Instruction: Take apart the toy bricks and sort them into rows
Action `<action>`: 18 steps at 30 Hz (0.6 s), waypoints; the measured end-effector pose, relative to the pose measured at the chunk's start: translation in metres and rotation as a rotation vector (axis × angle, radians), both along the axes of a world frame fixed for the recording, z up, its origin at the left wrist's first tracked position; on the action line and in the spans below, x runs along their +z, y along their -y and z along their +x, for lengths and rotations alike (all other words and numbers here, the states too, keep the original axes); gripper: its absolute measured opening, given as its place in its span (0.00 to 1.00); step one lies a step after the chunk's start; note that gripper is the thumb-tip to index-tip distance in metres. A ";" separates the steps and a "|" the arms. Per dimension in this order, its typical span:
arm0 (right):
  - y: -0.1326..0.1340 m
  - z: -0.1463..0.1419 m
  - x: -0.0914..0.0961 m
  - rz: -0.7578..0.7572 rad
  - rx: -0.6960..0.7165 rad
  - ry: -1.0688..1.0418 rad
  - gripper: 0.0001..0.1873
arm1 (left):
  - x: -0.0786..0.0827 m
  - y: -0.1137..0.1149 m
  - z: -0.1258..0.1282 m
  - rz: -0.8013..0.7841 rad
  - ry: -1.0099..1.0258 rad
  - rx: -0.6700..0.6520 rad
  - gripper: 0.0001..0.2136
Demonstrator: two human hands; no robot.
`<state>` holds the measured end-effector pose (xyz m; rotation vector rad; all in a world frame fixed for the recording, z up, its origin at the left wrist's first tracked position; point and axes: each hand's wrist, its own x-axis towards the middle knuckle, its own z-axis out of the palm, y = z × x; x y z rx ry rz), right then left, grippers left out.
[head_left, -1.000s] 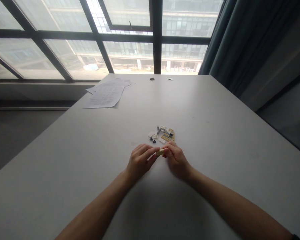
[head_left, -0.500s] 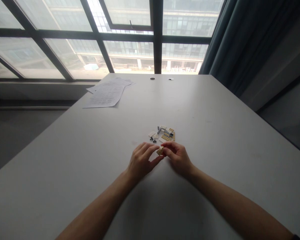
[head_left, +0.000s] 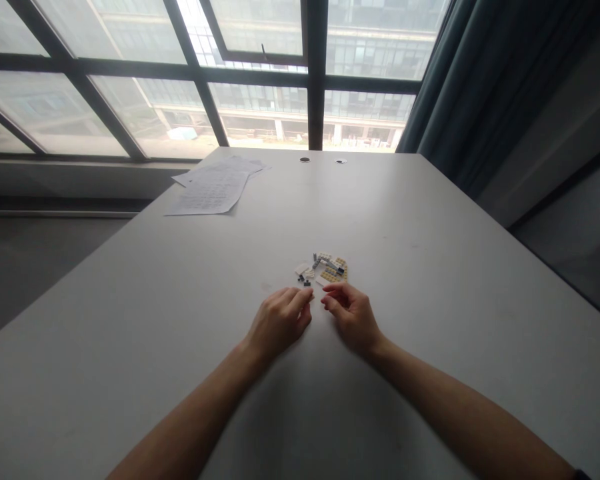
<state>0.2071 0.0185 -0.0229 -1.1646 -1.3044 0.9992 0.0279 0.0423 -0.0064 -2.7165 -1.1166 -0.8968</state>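
My left hand (head_left: 281, 316) is closed, thumb and fingers pinched on a small tan building brick (head_left: 313, 297) that is almost wholly hidden by the fingertips. A short gap to the right, my right hand (head_left: 353, 317) has thumb and forefinger apart, and nothing shows between them. Just beyond both hands lies a loose cluster of building bricks: tan studded plates (head_left: 330, 275), white pieces (head_left: 302, 269), a dark blue piece (head_left: 341, 271), grey pieces (head_left: 315, 263) and small black pieces (head_left: 307, 283).
All of this is on a large white table (head_left: 410, 273). Printed paper sheets (head_left: 210, 190) lie at its far left edge. Two round cable holes, one dark (head_left: 305, 160), sit near the back edge. Windows stand behind, and a dark curtain (head_left: 460, 100) hangs at the right.
Both hands were together on the tan brick. My right hand has let go of it, and my left hand has drawn slightly left with the brick, closing its fingers round it.
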 end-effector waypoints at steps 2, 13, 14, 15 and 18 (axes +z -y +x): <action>-0.001 0.003 0.001 0.017 -0.089 0.012 0.09 | 0.002 -0.003 -0.004 -0.078 -0.048 0.139 0.07; -0.015 0.024 0.003 0.013 -0.289 0.073 0.12 | 0.002 -0.008 -0.016 -0.233 -0.088 0.246 0.10; -0.016 0.026 0.003 0.022 -0.295 0.092 0.12 | 0.002 -0.009 -0.020 -0.257 -0.070 0.242 0.13; -0.018 0.028 0.004 0.031 -0.306 0.108 0.13 | 0.002 -0.009 -0.024 -0.278 -0.058 0.229 0.16; -0.024 0.036 0.004 0.056 -0.371 0.136 0.13 | 0.002 -0.010 -0.038 -0.307 -0.083 0.127 0.19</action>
